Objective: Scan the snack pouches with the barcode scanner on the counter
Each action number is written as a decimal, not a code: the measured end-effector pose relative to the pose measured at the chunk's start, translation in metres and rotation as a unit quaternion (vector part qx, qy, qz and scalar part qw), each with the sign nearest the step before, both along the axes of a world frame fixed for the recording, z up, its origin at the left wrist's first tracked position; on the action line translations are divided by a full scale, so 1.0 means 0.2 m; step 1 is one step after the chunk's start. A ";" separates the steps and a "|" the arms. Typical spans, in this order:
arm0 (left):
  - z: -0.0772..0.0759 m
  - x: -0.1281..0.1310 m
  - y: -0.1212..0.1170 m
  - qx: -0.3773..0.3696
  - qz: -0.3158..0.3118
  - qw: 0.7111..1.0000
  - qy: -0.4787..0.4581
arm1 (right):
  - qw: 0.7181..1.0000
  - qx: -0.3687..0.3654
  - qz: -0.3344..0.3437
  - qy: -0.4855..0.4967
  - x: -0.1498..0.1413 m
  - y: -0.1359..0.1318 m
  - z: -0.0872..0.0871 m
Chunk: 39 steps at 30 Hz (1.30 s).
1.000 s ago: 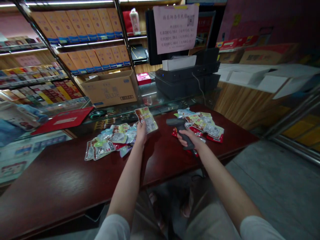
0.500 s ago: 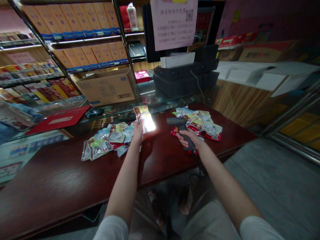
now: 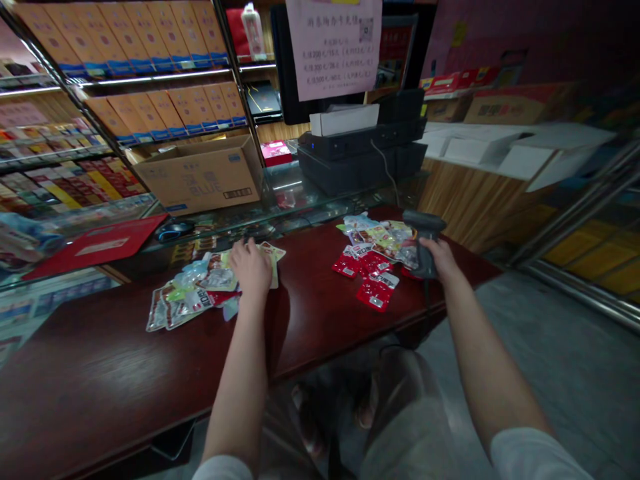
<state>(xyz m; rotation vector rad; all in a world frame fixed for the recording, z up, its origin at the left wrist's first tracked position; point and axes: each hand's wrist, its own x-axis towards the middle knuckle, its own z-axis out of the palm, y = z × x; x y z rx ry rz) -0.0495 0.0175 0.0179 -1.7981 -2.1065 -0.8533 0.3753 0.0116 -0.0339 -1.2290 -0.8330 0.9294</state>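
My left hand (image 3: 251, 270) lies over the right end of a pile of snack packets (image 3: 183, 293), fingers somewhat apart. A pale yellow packet (image 3: 274, 270) sticks out from beneath it on the right; the palm hides how much it touches. A black handheld barcode scanner (image 3: 424, 223) is in my right hand (image 3: 440, 257), which is wrapped round its handle. The scanner is at the right edge of a second packet pile (image 3: 383, 237), covering part of it. Several small red packets (image 3: 379, 290) lie in front of that pile.
The dark red table (image 3: 310, 327) stands against a glass counter with a cardboard box (image 3: 200, 177), a computer mouse (image 3: 174, 230) and a black cash register unit (image 3: 340, 167). A paper sign (image 3: 335, 50) covers the monitor. The scanner's cable hangs past the table's front edge.
My left hand has moved left and down with the shiny packet from mid-table onto the left pile. My right hand has carried the scanner rightward, uncovering the red packets.
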 end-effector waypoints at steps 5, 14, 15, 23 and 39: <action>-0.06 0.26 -0.02 -0.122 -0.237 0.960 0.083 | 0.999 -0.015 -0.029 -0.005 0.04 0.01 -0.09; -0.08 0.33 -0.12 -0.218 -0.032 0.965 0.141 | 0.997 -0.055 0.034 -0.034 0.01 -0.04 -0.05; -0.08 0.35 -0.12 -0.207 -0.033 0.967 0.144 | 0.997 -0.055 0.036 -0.037 0.01 -0.04 -0.05; -0.10 0.65 0.05 -0.265 -0.249 0.931 0.037 | 0.997 -0.047 0.032 -0.050 0.02 -0.02 -0.08; -0.24 0.44 0.19 -0.140 -0.297 0.796 -0.509 | 1.000 -0.004 -0.008 -0.009 0.02 -0.04 -0.08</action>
